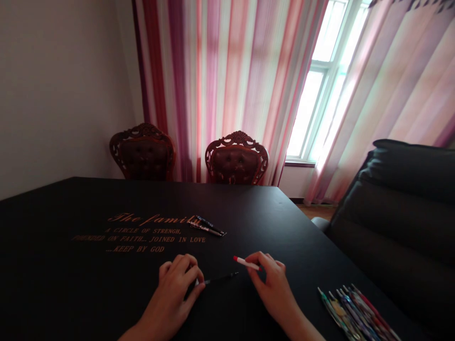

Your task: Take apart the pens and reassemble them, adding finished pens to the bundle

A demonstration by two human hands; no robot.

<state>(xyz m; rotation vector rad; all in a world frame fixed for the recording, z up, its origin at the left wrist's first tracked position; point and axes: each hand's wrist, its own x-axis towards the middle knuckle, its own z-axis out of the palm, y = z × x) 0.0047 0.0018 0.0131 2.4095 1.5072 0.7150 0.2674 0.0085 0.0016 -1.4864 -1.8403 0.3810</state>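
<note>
Near the front of the black table (227, 201), my left hand (177, 286) pinches the end of a thin dark pen refill (221, 278) between thumb and fingers. Its tip points right, toward my other hand. Part of its left end is hidden by the fingers. Between the thumb and fingers of my right hand (272, 279) is a short white pen piece with red ends (247, 263), held tilted just above the table. The two held pieces are apart from each other. Beyond my hands, a few dark and patterned pens (206, 226) lie together on the table.
Several colourful pens (355, 310) lie side by side at the table's right. Two carved chairs (236, 158) stand behind the far edge, before a striped curtain (220, 71). A black padded seat (401, 222) is on the right. Gold lettering (142, 232) marks the tabletop.
</note>
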